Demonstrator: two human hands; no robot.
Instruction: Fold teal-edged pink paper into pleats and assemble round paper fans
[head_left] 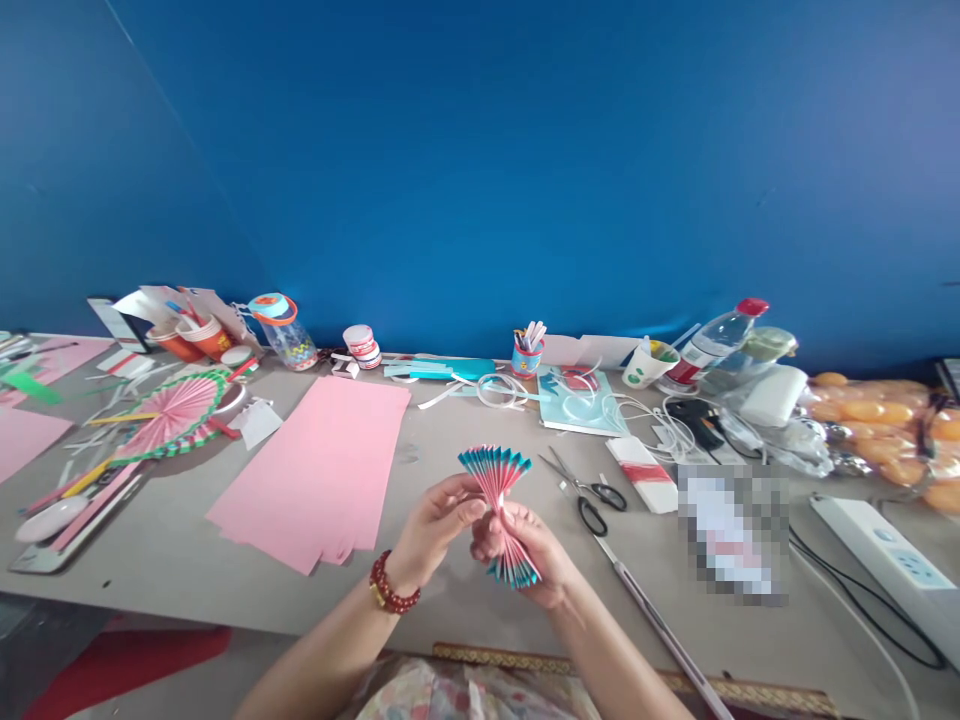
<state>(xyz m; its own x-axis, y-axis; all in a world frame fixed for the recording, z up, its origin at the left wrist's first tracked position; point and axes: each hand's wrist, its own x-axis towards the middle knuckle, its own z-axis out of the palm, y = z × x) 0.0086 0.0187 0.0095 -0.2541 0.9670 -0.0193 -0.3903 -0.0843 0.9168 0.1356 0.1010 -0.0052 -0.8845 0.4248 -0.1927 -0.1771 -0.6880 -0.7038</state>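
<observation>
A pleated paper fan (498,474), pink with blue-green edges, is pinched at its middle and flares out at both ends above the table. My left hand (444,522), with a red beaded bracelet at the wrist, grips its upper left side between thumb and fingers. Around the middle and lower part, my right hand (534,548) is closed on the same fan. A small white band shows at the fan's waist, partly hidden by fingers. Scissors (585,490) with black handles lie spread just right of the hands. A stack of pink paper (322,470) rests to the left.
A finished-looking round pink fan (180,412) lies at far left near cups of pens (206,335). Along the back stand a water bottle (285,335), a pen tin (528,355) and a plastic bottle (709,345). At right are a long cutter (660,625) and a power strip (885,545).
</observation>
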